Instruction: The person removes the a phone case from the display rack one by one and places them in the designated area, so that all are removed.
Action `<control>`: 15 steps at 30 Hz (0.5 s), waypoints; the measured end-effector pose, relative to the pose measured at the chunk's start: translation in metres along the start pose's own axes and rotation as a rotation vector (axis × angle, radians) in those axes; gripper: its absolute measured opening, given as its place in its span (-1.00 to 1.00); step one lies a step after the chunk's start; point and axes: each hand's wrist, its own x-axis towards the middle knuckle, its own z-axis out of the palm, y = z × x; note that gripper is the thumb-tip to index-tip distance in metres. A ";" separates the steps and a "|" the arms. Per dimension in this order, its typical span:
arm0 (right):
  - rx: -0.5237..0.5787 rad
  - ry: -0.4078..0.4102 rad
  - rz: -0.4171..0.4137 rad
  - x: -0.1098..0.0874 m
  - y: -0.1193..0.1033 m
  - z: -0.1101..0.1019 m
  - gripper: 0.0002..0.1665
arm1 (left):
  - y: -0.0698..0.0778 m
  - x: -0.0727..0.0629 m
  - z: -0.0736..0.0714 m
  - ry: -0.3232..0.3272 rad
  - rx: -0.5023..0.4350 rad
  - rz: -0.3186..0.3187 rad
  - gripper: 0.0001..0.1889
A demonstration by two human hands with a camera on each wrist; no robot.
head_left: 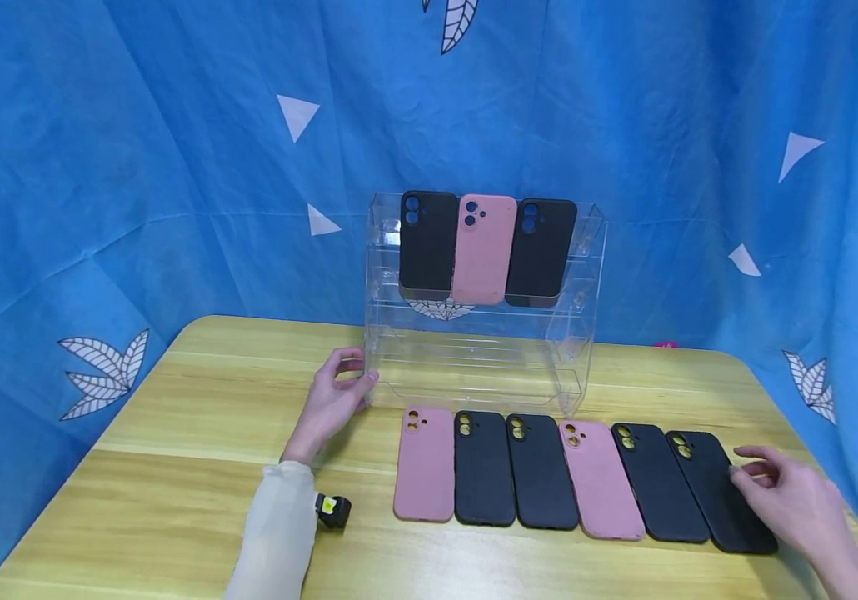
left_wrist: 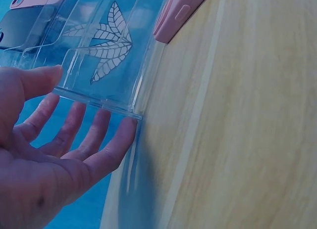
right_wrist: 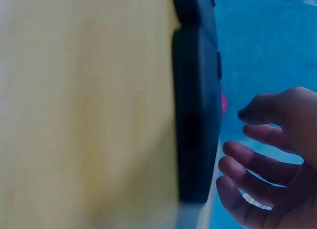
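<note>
My left hand [head_left: 333, 400] is at the lower left side of a clear acrylic display rack [head_left: 474, 367]. In the left wrist view its fingers are spread, with fingertips [left_wrist: 130, 124] right at the rack's side edge and the thumb by a shelf front. Over the right end of a row of phone cases hovers my right hand [head_left: 792, 496], fingers loosely bent and holding nothing. Nearest to it lies a black phone case [head_left: 729, 492], seen edge-on as a dark case [right_wrist: 195, 120] in the right wrist view.
Left of that case lie further black cases [head_left: 661, 483] and pink cases [head_left: 425, 467], side by side before the rack. On the rack's upper tier stand a black case [head_left: 427, 246], a pink case [head_left: 485, 250] and another black case [head_left: 541, 250]. A blue curtain [head_left: 212, 167] hangs behind.
</note>
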 end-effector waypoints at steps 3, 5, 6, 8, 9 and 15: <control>0.029 0.053 -0.023 0.007 -0.014 0.001 -0.68 | 0.000 0.000 0.000 0.000 0.015 -0.001 -0.54; 0.060 0.076 -0.032 0.012 -0.024 0.003 -0.68 | 0.000 0.000 -0.001 0.000 0.024 0.001 -0.54; 0.068 0.089 -0.036 0.015 -0.030 0.005 -0.68 | 0.000 0.000 -0.001 -0.001 0.030 0.005 -0.54; 0.095 0.118 -0.045 0.020 -0.041 0.008 -0.69 | -0.001 0.000 -0.002 -0.003 0.041 0.017 -0.53; 0.112 0.134 -0.051 0.022 -0.046 0.010 -0.69 | -0.001 0.001 -0.002 -0.004 0.047 0.022 -0.53; 0.207 0.181 -0.084 0.038 -0.075 0.018 -0.69 | 0.005 0.000 -0.006 0.020 0.059 0.080 -0.57</control>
